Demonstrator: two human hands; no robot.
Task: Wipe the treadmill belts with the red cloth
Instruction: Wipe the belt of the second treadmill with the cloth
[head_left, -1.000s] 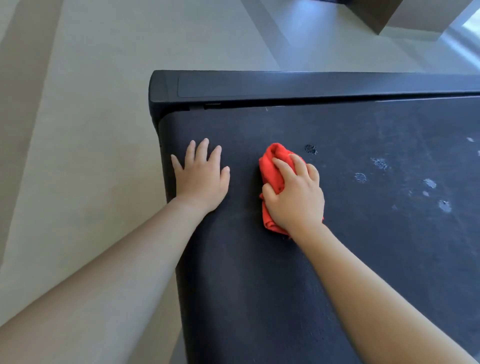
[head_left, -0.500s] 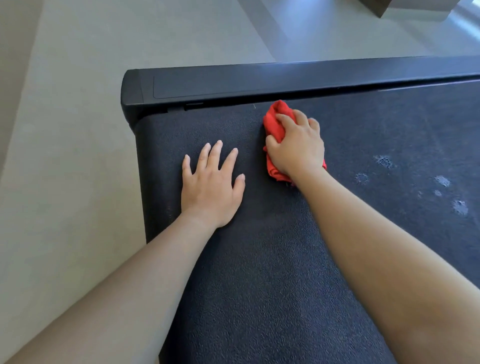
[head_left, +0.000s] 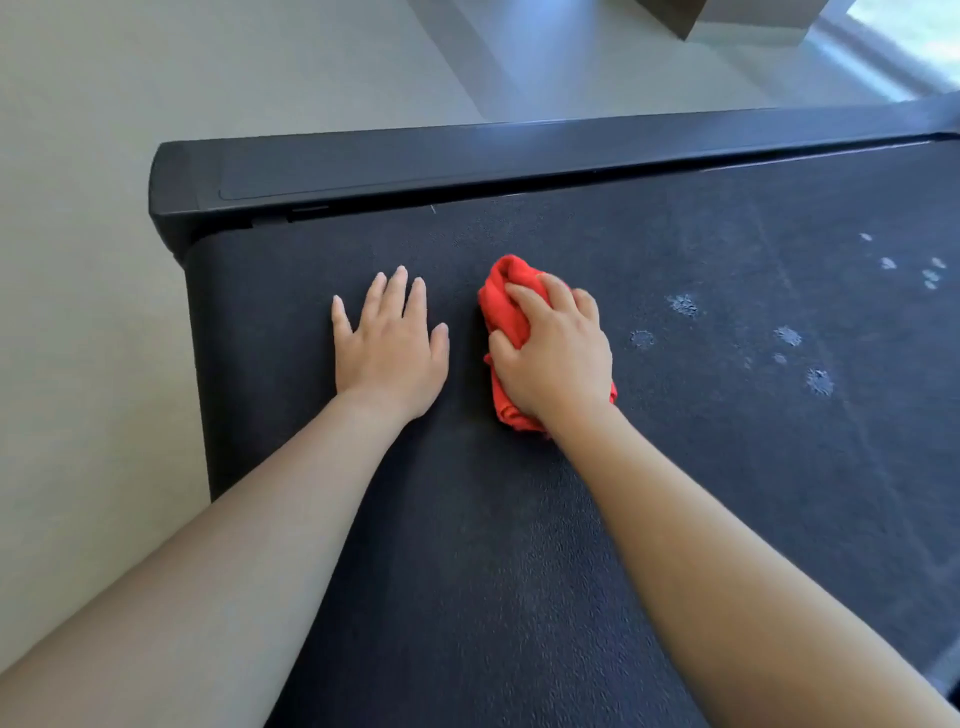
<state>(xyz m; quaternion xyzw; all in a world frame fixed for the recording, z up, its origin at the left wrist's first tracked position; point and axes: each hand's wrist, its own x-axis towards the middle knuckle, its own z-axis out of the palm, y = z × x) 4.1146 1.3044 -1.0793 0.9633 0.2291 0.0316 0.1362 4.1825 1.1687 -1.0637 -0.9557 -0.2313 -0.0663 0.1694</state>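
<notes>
1. Your right hand (head_left: 558, 358) grips the bunched cloth (head_left: 506, 306), fingers (head_left: 524, 301) curled over it, pressing it on the belt (head_left: 519, 545).
2. Your left hand (head_left: 389, 348) lies flat on the belt just beside the cloth, fingers straight and slightly spread.
3. The cloth sits near the belt's far left corner, short of the rail (head_left: 467, 156).
4. Pale spots (head_left: 683, 305) mark the belt to the right.
</notes>
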